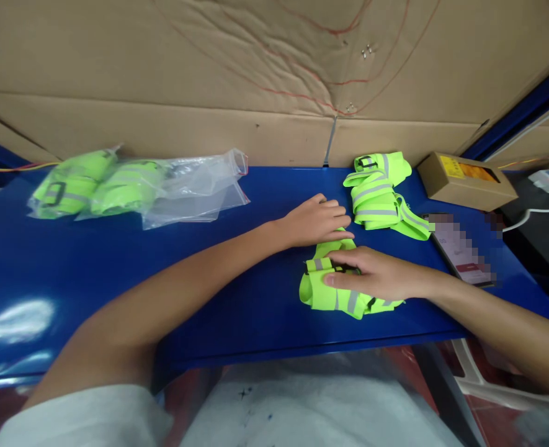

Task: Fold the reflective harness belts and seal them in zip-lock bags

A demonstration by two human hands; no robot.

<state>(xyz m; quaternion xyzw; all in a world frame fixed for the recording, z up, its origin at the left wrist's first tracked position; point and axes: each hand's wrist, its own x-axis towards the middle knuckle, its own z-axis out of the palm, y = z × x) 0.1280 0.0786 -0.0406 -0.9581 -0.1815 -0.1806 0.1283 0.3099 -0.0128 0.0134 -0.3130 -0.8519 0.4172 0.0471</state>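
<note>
A bundle of neon yellow reflective strap (323, 298) with grey stripes and black buckles lies near the front edge of the blue table. My right hand (371, 273) grips this bundle from the right, thumb across its top and fingers behind it. Just beyond, my left hand (314, 222) is closed with curled fingers at the far end of the same strap, whose tip disappears beneath the hand. Behind them, a second loosely folded reflective strap (374, 192) rests on the table, apart from both hands.
Two bagged reflective straps (125, 186) and clear plastic bags (195, 186) lie at the back left. On the right are a cardboard box (464, 183) and a phone (463, 248). Cardboard panels (185, 130) stand along the back of the blue table (237, 310).
</note>
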